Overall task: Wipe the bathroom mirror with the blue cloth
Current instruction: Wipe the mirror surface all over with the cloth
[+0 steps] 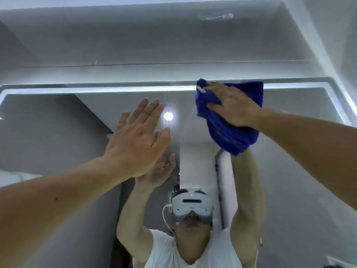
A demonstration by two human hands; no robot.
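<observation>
Now the blue cloth (pixel 232 132) is judged soft, light and limp (best pinned under a flat palm), and it is seen deep blue, bunched in ribbed folds. It is pressed to the mirror (pixel 301 180) at the lit top edge by the right hand (pixel 231 106), fingers spread. The left hand (pixel 136 140) is held flat beside it, empty.
</observation>
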